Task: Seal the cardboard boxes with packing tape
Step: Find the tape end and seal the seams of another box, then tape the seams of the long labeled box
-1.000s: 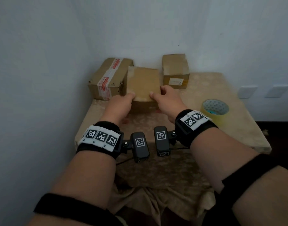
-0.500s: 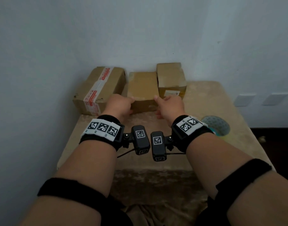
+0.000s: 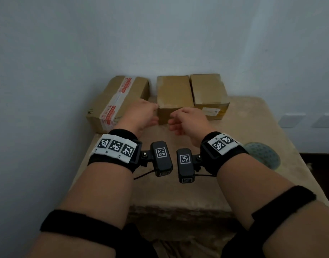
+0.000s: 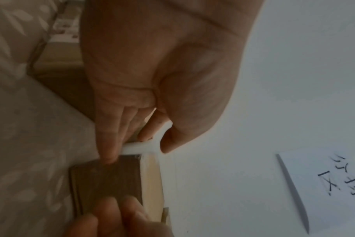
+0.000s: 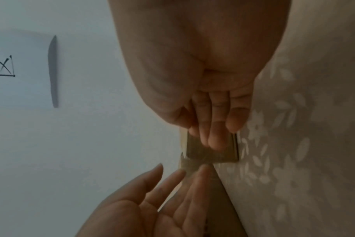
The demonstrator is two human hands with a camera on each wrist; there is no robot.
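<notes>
Three cardboard boxes stand in a row against the back wall. The left box (image 3: 120, 101) carries red and white tape. The plain middle box (image 3: 173, 95) sits tight beside the right box (image 3: 208, 94). My left hand (image 3: 144, 114) hovers at the middle box's front left corner, fingers straight and holding nothing. The right hand (image 3: 186, 120) is just in front of that box, fingers relaxed and empty. In the left wrist view the left hand (image 4: 152, 80) points at the box (image 4: 107, 181). In the right wrist view the right hand's fingers (image 5: 213, 128) lie over the box front (image 5: 213, 155). A tape roll (image 3: 262, 157) lies at the right.
A beige patterned cloth covers the table (image 3: 178, 192), whose front edge drops off near my forearms. Walls close in at the left and back. Two wall sockets (image 3: 292, 120) sit at the right. A paper sheet with writing (image 4: 324, 184) hangs on the wall.
The middle box has slid back to the wall, level with the other two. Both hands have come off its front edge and their fingers have loosened.
</notes>
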